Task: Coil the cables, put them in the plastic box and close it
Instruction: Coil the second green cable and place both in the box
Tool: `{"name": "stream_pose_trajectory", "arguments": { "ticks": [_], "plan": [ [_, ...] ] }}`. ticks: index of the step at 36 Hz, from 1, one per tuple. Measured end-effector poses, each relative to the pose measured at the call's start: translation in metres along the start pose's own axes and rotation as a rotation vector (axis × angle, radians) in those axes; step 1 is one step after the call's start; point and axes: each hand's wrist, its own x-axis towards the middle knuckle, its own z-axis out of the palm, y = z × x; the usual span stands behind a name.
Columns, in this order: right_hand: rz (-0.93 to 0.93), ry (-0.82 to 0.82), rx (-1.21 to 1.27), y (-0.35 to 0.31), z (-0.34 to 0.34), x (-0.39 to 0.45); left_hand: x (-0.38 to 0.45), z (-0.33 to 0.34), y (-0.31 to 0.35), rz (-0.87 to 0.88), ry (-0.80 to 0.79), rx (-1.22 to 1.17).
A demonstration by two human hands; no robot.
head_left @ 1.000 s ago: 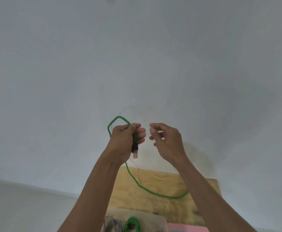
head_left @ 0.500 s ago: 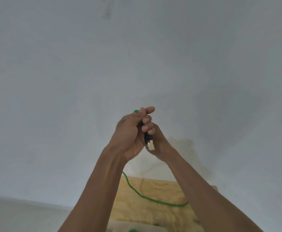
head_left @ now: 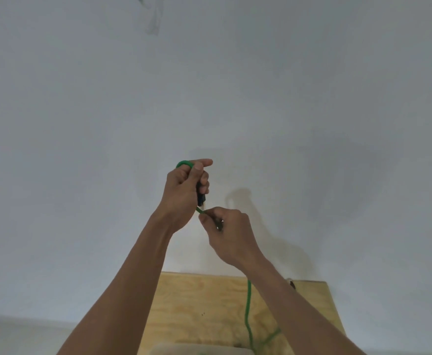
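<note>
Got my left hand [head_left: 184,190] clamped round the thin green cord cable [head_left: 248,311] by its dark plug so the loop stays put, right hand [head_left: 229,234] just below pinching the slack that trails down onto the pale plywood table [head_left: 204,298].

- No text, label, brand, number or sign can be read anywhere — not on any surface in view.

Green cable [head_left: 248,303] with black plug [head_left: 201,198], pale grained plywood table [head_left: 197,303], plain white wall [head_left: 81,124]
</note>
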Motion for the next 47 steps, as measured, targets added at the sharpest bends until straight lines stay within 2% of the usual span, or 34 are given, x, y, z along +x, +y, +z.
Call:
{"name": "stream_pose_trajectory", "arguments": {
  "ticks": [3,8,12,15,18,22,26,32,36,38,43,47],
  "plan": [
    [-0.039,0.032,-0.129,-0.001,-0.008,0.002,-0.002,-0.003,-0.003,0.011,-0.046,0.084],
    [-0.150,0.043,-0.361,-0.010,-0.031,0.012,-0.007,-0.004,-0.006,0.051,-0.123,0.362],
    [-0.221,-0.006,-0.361,-0.014,-0.058,0.030,-0.014,-0.006,-0.009,0.003,-0.239,0.488],
    [-0.237,-0.065,-0.205,-0.015,-0.072,0.041,-0.019,-0.003,-0.007,-0.064,-0.313,0.382],
    [-0.291,-0.048,-0.058,-0.016,-0.077,0.051,-0.021,0.003,-0.003,-0.174,-0.372,0.270],
    [-0.345,-0.046,0.112,-0.017,-0.080,0.058,-0.026,0.012,0.004,-0.285,-0.373,0.062],
    [-0.250,-0.052,0.374,-0.003,-0.081,0.067,-0.031,0.018,0.009,-0.386,-0.425,-0.213],
    [-0.044,-0.154,0.753,0.015,-0.065,0.058,-0.033,0.026,0.011,-0.365,-0.561,-0.368],
    [0.114,-0.255,0.814,0.018,-0.052,0.043,-0.030,0.030,0.010,-0.260,-0.537,-0.415],
    [0.161,-0.233,0.800,0.021,-0.044,0.034,-0.026,0.031,0.013,-0.235,-0.514,-0.437],
    [0.108,-0.191,0.578,0.025,-0.023,0.013,-0.011,0.025,0.023,-0.131,-0.359,-0.399],
    [0.120,-0.129,0.597,0.019,-0.019,0.006,-0.001,0.016,0.023,-0.073,-0.282,-0.284]
  ]
}}
